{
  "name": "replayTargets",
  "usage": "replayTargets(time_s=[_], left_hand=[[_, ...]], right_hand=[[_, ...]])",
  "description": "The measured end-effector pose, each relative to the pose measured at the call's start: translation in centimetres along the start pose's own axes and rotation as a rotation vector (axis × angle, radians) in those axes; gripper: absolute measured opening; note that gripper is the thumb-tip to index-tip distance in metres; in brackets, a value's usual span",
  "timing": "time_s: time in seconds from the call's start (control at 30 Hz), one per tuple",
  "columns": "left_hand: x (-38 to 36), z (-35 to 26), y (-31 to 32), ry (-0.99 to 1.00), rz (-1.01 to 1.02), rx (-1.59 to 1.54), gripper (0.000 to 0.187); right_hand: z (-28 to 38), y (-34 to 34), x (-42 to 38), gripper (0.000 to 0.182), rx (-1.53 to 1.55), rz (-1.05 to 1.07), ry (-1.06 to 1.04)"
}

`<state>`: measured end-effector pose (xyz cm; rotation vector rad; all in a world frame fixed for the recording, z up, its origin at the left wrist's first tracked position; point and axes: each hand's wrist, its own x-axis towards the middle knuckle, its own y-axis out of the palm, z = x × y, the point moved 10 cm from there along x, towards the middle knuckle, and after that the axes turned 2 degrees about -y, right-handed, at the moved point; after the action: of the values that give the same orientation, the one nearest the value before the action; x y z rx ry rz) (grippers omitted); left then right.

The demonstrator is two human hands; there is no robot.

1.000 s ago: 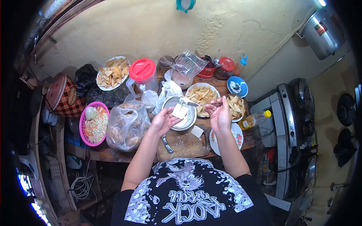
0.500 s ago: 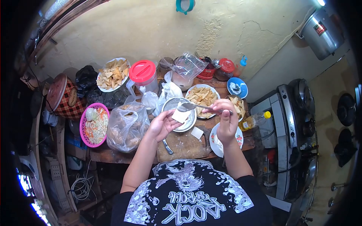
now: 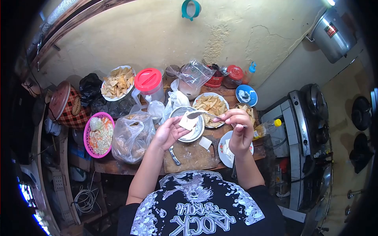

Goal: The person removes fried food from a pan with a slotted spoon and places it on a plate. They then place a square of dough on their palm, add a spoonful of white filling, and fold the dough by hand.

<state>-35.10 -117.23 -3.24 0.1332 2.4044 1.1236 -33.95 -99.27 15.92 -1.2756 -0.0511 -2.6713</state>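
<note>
My left hand point(image 3: 166, 135) holds a small square pastry wrapper point(image 3: 187, 122) on its fingers, palm up. In my right hand point(image 3: 240, 135), the handle of a metal spoon point(image 3: 208, 114) is pinched between thumb and fingers. The bowl of this spoon lies tipped over the wrapper's upper right corner. Behind the wrapper sits a metal bowl point(image 3: 201, 131) with whitish contents. Another pale square wrapper point(image 3: 205, 142) rests on the wooden board point(image 3: 189, 156), beside a knife point(image 3: 175, 156). Partly hidden by my right hand, a floral plate point(image 3: 226, 160) holds white wrappers.
Plates of folded triangular pastries point(image 3: 212, 104) stand behind the bowl and at the back left point(image 3: 118, 81). To the left are a pink basket point(image 3: 87, 143) of shredded vegetables and a filled plastic bag point(image 3: 132, 137). An oil bottle point(image 3: 267, 128) and a stove point(image 3: 301, 118) are to the right.
The spoon's bowl has turned over and come down closer onto the wrapper. My left hand stays nearly where it was, and the view has shifted slightly.
</note>
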Motion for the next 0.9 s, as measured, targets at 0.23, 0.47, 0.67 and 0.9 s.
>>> replayTargets(time_s=[0.23,0.47,0.67,0.9], left_hand=[[0.26,0.12,0.29,-0.002,0.0,0.023,0.042],[0.43,0.19,0.07,-0.004,-0.004,0.029,0.041],[0.58,0.3,-0.03,-0.003,0.006,0.015,0.042],[0.62,0.32,-0.05,-0.009,0.007,0.016,0.042]], right_hand=[[0.32,-0.08,0.29,0.035,0.013,-0.02,-0.025],[0.32,-0.13,0.42,0.036,0.015,-0.038,-0.019],[0.2,-0.11,0.47,0.036,-0.011,-0.03,-0.023],[-0.42,0.03,-0.01,0.037,0.001,-0.059,0.006]])
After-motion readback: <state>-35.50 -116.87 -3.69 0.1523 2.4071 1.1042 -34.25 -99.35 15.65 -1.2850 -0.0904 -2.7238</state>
